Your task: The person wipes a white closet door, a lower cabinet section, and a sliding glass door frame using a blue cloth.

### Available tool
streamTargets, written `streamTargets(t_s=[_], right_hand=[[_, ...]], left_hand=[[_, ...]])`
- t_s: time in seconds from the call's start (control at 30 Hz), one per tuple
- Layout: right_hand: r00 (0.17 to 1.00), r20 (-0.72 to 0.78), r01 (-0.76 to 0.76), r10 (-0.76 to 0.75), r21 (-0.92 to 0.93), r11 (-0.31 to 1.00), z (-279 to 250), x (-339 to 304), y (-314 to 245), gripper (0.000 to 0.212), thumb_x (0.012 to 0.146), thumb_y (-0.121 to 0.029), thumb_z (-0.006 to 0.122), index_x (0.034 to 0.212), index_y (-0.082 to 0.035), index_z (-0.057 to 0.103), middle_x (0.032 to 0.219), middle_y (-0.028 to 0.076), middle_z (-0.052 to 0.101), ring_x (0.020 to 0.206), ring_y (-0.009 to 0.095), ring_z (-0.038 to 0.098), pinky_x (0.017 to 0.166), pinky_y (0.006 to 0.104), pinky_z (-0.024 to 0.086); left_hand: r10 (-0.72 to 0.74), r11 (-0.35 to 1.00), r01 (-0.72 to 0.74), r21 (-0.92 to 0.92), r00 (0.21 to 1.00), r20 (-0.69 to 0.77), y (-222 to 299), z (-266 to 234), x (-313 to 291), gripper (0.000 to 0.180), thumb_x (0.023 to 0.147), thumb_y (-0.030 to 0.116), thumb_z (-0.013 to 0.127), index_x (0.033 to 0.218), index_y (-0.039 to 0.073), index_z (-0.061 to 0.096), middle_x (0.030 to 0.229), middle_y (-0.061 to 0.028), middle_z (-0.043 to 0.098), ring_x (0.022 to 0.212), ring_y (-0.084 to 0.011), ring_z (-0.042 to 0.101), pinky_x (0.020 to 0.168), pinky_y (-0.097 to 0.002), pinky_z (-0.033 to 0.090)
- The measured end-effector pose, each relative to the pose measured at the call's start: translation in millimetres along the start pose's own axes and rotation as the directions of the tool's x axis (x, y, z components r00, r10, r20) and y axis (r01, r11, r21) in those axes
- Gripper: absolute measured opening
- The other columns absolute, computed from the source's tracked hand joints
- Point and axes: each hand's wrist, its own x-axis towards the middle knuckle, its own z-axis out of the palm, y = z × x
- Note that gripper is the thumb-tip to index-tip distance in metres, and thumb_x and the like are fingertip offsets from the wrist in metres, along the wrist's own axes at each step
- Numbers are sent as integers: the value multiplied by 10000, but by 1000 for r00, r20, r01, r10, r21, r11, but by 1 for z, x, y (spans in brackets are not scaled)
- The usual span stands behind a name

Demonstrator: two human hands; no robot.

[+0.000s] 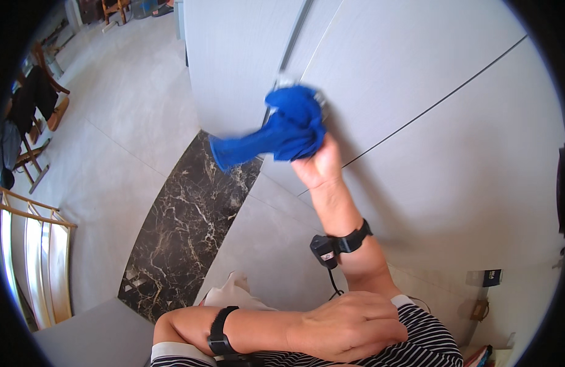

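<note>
My right hand is stretched forward, its fingers wrapped in and closed on a blue cloth. The cloth lies bunched against a pale grey door, over metal hardware that mostly hides behind it. One loose end of the cloth hangs off to the left, slightly blurred. My left hand is held across my body at the lower edge, back upward, with the fingers curled in. Its palm is turned away, so anything inside it is hidden.
The pale grey door fills the upper right. A dark marbled threshold strip crosses the grey floor. Wooden chairs with dark clothing stand far left, above a wood-framed rack. Small items lie at the lower right.
</note>
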Motion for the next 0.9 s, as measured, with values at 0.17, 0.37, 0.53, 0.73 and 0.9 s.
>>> streamTargets(t_s=[0.17,0.37,0.53,0.73,0.9], right_hand=[[938,-347,-26,17,-21,999,-65,-23,14,319,970,-149,427,1192,42,555,1076,90,624,839,149,586,716,272,508],[904,-168,317,-394,-358,878,89,-2,-18,384,982,-200,420,1291,8,514,1294,121,575,1184,248,554,1044,399,426],[919,281,312,-277,-90,946,168,-12,-83,308,994,-128,408,1248,-11,536,1133,47,615,890,148,548,787,276,472],[912,-89,388,-401,-135,912,69,-65,-39,343,990,-118,394,1294,-31,527,1235,61,591,1052,168,588,910,303,505],[863,-444,278,-240,21,960,-102,-129,-5,314,937,-48,388,1181,14,576,1143,84,643,1008,179,625,882,315,525]], left_hand=[[20,1000,-20,19,1000,-5,-6,10,-6,197,842,38,629,1031,-18,635,861,-124,585,714,-291,571,612,-384,458],[-29,997,27,76,999,30,1,2,-10,198,840,21,635,1034,-17,638,876,-129,595,742,-286,591,625,-377,472],[-83,996,79,47,994,73,-2,5,-9,203,841,8,634,1043,-13,636,884,-130,605,754,-290,608,637,-377,492],[-15,999,10,52,996,89,-2,6,-8,174,847,23,637,1018,-12,637,892,-123,625,737,-287,626,628,-370,507],[-63,997,57,59,991,114,2,15,-8,148,866,41,622,1002,-13,641,895,-122,628,731,-281,626,616,-364,503]])
